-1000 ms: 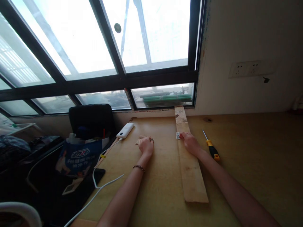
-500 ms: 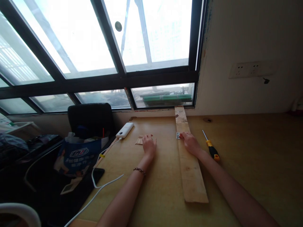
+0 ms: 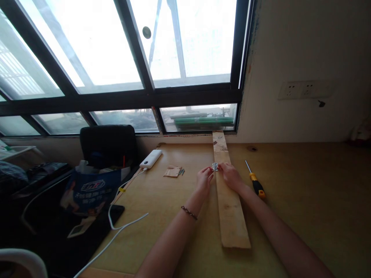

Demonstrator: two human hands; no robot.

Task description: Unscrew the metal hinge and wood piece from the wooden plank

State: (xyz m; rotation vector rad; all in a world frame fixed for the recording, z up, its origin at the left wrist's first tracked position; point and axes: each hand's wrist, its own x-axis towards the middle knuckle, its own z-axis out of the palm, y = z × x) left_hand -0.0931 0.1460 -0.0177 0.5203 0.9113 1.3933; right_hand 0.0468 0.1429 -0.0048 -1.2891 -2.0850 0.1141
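A long wooden board [image 3: 234, 222] lies lengthwise on the table, its far end by the window. At the board's left edge is a small silver metal hinge [image 3: 215, 166]. My right hand [image 3: 231, 177] rests on the board, its fingertips pinching the hinge from the right. My left hand [image 3: 204, 180] is closed in a pinch at the hinge's left side; anything small between its fingers is too tiny to make out. Several screws [image 3: 181, 172] lie left of my hands beside a torn piece of brown cardboard [image 3: 172, 171].
A screwdriver [image 3: 256, 183] with a yellow and black handle lies right of the board. On the table's left side are a white power bank [image 3: 151, 159] and its white cable [image 3: 127, 227]. A black chair [image 3: 108, 144] with a blue bag [image 3: 89, 193] stands left of the table.
My left hand has moved right, from over the screws and cardboard to the hinge, uncovering the screws. My right hand stays at the hinge. The view has shifted slightly.
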